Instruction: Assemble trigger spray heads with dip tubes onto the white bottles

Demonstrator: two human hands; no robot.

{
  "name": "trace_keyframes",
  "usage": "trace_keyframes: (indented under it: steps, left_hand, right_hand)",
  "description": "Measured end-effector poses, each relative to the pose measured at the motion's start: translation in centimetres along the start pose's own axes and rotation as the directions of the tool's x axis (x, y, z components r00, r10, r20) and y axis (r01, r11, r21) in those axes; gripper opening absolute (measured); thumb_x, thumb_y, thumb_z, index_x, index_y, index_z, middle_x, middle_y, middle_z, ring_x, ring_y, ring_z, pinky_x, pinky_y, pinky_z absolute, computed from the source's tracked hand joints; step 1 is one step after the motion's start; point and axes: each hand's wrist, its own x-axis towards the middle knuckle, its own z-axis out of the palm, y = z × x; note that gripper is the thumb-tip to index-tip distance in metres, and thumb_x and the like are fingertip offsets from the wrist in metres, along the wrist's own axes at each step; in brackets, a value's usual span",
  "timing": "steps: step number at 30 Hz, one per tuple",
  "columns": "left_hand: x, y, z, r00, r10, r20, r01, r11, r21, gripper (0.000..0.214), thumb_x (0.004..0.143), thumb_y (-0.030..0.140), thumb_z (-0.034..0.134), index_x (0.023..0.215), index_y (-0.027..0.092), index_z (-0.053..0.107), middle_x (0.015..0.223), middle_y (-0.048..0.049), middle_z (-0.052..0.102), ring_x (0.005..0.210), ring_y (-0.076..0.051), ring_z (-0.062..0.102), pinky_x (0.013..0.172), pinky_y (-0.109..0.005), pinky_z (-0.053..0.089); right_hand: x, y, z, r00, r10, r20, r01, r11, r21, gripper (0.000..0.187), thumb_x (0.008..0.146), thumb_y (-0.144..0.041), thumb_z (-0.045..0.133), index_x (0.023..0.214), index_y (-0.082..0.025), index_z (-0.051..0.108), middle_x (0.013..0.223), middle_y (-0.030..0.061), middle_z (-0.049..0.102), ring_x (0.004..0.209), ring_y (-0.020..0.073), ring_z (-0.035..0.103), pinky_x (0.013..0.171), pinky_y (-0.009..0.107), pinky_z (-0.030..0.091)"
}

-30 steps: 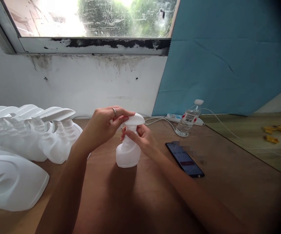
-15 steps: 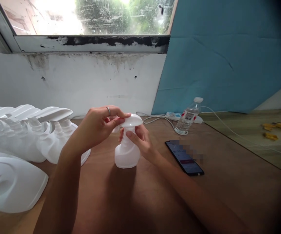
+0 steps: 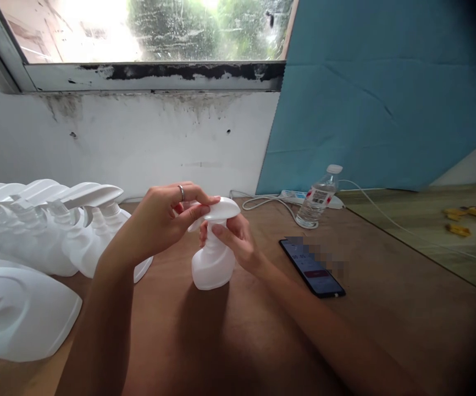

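Observation:
A translucent white spray bottle (image 3: 213, 268) stands on the brown table in front of me, tilted slightly. Its glossy white spray head (image 3: 226, 207) sits on top of the neck. My left hand (image 3: 174, 212), with a ring on one finger, pinches the left side of the spray head between thumb and fingers. Around the bottle's neck my right hand (image 3: 240, 236) is closed, its thumb in front and fingertips showing behind on the left. Part of the neck is hidden by the right thumb.
Several white spray bottles (image 3: 62, 236) stand in a row at the left, and a larger white bottle (image 3: 23, 313) lies before them. To the right are a phone (image 3: 313, 269), a clear water bottle (image 3: 318, 198) and a white cable (image 3: 258, 202) by the wall.
The spray bottle has tilted a little and its base has shifted slightly left and nearer. Both hands keep their hold, with the left hand slightly lower.

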Motion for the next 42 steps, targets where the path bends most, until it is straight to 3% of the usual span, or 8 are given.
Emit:
trace_keyframes:
  steps: [3, 7, 11, 15, 20, 27, 37, 42]
  left_hand:
    - [-0.1, 0.1, 0.1, 1.0, 0.007, 0.002, -0.007, 1.0, 0.004, 0.012, 0.089, 0.023, 0.059, 0.089, 0.021, 0.071, 0.093, -0.0004, 0.069, 0.075, -0.011, 0.059, 0.071, -0.023, 0.05]
    - [-0.3, 0.1, 0.0, 1.0, -0.004, -0.008, 0.005, 0.998, 0.064, 0.012, 0.089, 0.024, 0.059, 0.091, 0.022, 0.071, 0.089, 0.0, 0.068, 0.073, -0.011, 0.058, 0.07, -0.023, 0.049]
    - [-0.2, 0.2, 0.0, 1.0, -0.003, -0.001, 0.003, 0.999, 0.036, 0.012, 0.089, 0.023, 0.058, 0.09, 0.021, 0.07, 0.089, -0.0003, 0.068, 0.072, -0.011, 0.057, 0.069, -0.023, 0.049]
    - [-0.2, 0.0, 0.0, 1.0, 0.0, -0.006, 0.0, 0.998, 0.058, 0.013, 0.089, 0.024, 0.058, 0.09, 0.02, 0.07, 0.089, -0.001, 0.069, 0.073, -0.012, 0.057, 0.069, -0.023, 0.049]
    - [-0.2, -0.2, 0.1, 1.0, 0.007, -0.019, -0.006, 0.998, 0.062, 0.011, 0.089, 0.023, 0.058, 0.088, 0.02, 0.069, 0.091, 0.0001, 0.069, 0.071, -0.01, 0.057, 0.066, -0.021, 0.048]
    - [-0.2, -0.1, 0.1, 1.0, 0.019, -0.02, -0.017, 0.997, 0.081, 0.012, 0.089, 0.022, 0.058, 0.089, 0.021, 0.07, 0.088, 0.0002, 0.068, 0.07, -0.01, 0.056, 0.066, -0.022, 0.048]
    - [-0.2, 0.1, 0.2, 1.0, 0.009, -0.02, -0.008, 0.999, 0.041, 0.012, 0.089, 0.023, 0.058, 0.089, 0.022, 0.07, 0.087, 0.0006, 0.068, 0.072, -0.011, 0.056, 0.065, -0.023, 0.047]
    - [-0.1, -0.4, 0.4, 1.0, -0.007, -0.03, 0.008, 0.999, 0.038, 0.011, 0.09, 0.023, 0.057, 0.089, 0.02, 0.068, 0.092, -0.0011, 0.069, 0.07, -0.011, 0.055, 0.066, -0.024, 0.047]
  right_hand:
    - [0.1, 0.3, -0.3, 0.999, 0.03, -0.025, -0.031, 0.999, -0.037, 0.029, 0.08, -0.04, 0.07, 0.085, -0.016, 0.056, 0.064, 0.0008, 0.06, 0.057, 0.0134, 0.057, 0.055, 0.027, 0.047]
    - [0.3, 0.6, -0.6, 0.997, -0.002, 0.081, -0.006, 0.995, 0.103, 0.034, 0.082, -0.045, 0.066, 0.099, -0.017, 0.054, 0.072, 0.0017, 0.062, 0.062, 0.0154, 0.06, 0.057, 0.029, 0.049]
    - [0.4, 0.7, -0.7, 0.999, 0.028, 0.019, -0.028, 0.999, -0.024, 0.027, 0.08, -0.039, 0.07, 0.085, -0.016, 0.058, 0.064, 0.001, 0.061, 0.057, 0.014, 0.057, 0.056, 0.028, 0.046]
    - [0.2, 1.0, -1.0, 0.993, -0.011, 0.117, -0.002, 0.994, 0.11, 0.031, 0.084, -0.043, 0.065, 0.098, -0.017, 0.056, 0.075, 0.0025, 0.062, 0.063, 0.0155, 0.06, 0.058, 0.03, 0.05]
    - [0.1, 1.1, -0.8, 1.0, 0.006, 0.02, -0.005, 1.0, -0.014, 0.026, 0.086, -0.039, 0.065, 0.088, -0.015, 0.057, 0.069, 0.003, 0.061, 0.064, 0.0151, 0.059, 0.06, 0.029, 0.048]
    - [0.3, 1.5, -1.3, 0.994, -0.007, 0.112, -0.009, 0.989, 0.146, 0.037, 0.086, -0.049, 0.061, 0.1, -0.015, 0.057, 0.079, 0.0063, 0.065, 0.069, 0.0182, 0.063, 0.061, 0.032, 0.053]
    - [0.2, 0.5, -0.6, 0.999, 0.02, 0.044, -0.021, 1.0, 0.005, 0.035, 0.082, -0.048, 0.067, 0.089, -0.016, 0.054, 0.068, 0.0025, 0.06, 0.062, 0.0153, 0.059, 0.058, 0.029, 0.048]
    - [0.3, 0.7, -0.5, 1.0, 0.022, 0.001, -0.022, 1.0, 0.013, 0.036, 0.083, -0.047, 0.066, 0.096, -0.016, 0.053, 0.071, 0.0023, 0.061, 0.061, 0.0151, 0.06, 0.056, 0.028, 0.048]
